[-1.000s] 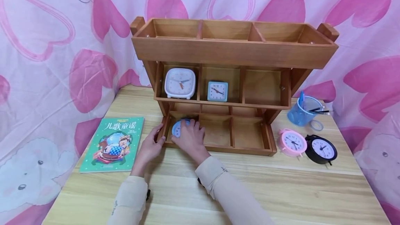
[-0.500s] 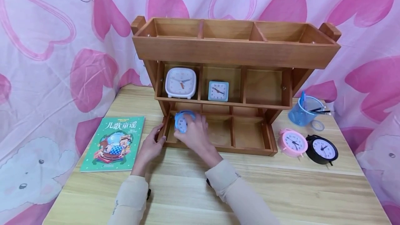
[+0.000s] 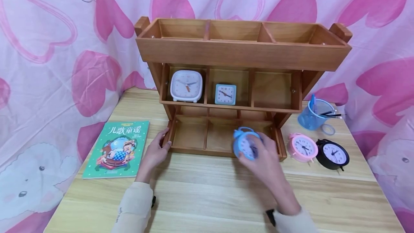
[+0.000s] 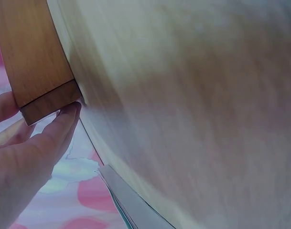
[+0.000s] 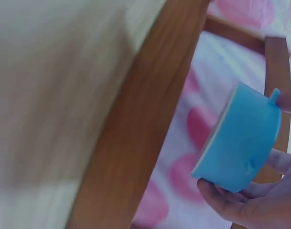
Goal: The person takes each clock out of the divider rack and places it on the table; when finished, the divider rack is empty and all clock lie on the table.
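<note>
Pink heart curtains back a pale wooden table (image 3: 207, 197); at its centre the right hand (image 3: 266, 163) grips a blue alarm clock (image 3: 245, 146) upright before the wooden shelf (image 3: 242, 51), while at nine o'clock the left hand (image 3: 155, 152), fingers relaxed, steadies its corner

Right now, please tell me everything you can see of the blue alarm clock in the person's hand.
The blue alarm clock is small and round, with a light blue casing that looks like plastic, a white dial with dark numerals and hands, and bells and a handle on top. The right hand grips it from behind and below, fingers curled round its body, holding it tilted in front of the lower right compartment of the wooden shelf, above the table. Only the hand appears to touch it.
</note>
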A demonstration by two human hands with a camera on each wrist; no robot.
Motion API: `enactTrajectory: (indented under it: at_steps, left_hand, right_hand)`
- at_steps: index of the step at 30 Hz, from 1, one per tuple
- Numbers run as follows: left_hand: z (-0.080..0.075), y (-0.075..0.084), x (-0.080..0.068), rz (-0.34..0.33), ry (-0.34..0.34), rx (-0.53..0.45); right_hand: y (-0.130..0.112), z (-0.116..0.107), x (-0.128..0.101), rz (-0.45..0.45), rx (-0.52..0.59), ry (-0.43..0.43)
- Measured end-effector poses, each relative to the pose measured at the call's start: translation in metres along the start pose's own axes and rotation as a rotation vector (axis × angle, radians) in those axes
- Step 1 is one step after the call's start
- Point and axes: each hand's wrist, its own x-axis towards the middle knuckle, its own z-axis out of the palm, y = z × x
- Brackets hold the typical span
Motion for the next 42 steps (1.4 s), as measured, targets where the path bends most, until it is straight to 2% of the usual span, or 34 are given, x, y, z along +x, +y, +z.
enactTrajectory:
  at_steps: [4, 8, 11, 16, 20, 27, 30, 33, 36, 39, 42]
  left_hand:
    - [0.000, 0.000, 0.000, -0.015, -0.011, -0.005]
    - [-0.001, -0.001, 0.000, -0.018, -0.016, -0.013]
    - [-0.002, -0.002, 0.000, -0.019, -0.010, -0.022]
    - [-0.004, -0.002, -0.001, -0.014, -0.011, -0.022]
    - [-0.003, -0.002, 0.000, -0.009, -0.013, -0.018]
    - [-0.001, 0.000, 0.001, -0.015, -0.027, -0.021]
    - [0.000, 0.001, 0.001, -0.025, -0.030, -0.026]
    - [0.001, 0.000, 0.001, -0.018, -0.031, -0.026]
    - [0.000, 0.000, 0.001, -0.015, -0.029, -0.026]
    - [-0.001, 0.000, 0.000, -0.006, -0.030, -0.026]
    - [0.000, 0.000, 0.000, 0.008, -0.030, -0.028]
  right_hand:
    - [0.035, -0.028, -0.033, 0.075, -0.057, 0.049]
    - [0.061, -0.053, -0.062, 0.185, -0.106, 0.060]
    - [0.078, -0.065, -0.076, 0.232, -0.136, 0.077]
    - [0.102, -0.072, -0.089, 0.247, -0.189, 0.092]
    - [0.114, -0.073, -0.092, 0.262, -0.219, 0.058]
    - [0.122, -0.075, -0.091, 0.380, -0.270, -0.129]
    - [0.120, -0.077, -0.089, 0.396, -0.264, -0.155]
    - [0.110, -0.079, -0.082, 0.366, -0.240, -0.116]
    - [0.088, -0.080, -0.065, 0.293, -0.193, -0.062]
    - [0.059, -0.080, -0.038, 0.158, -0.099, 0.010]
    - [0.028, -0.079, -0.008, -0.035, -0.029, 0.097]
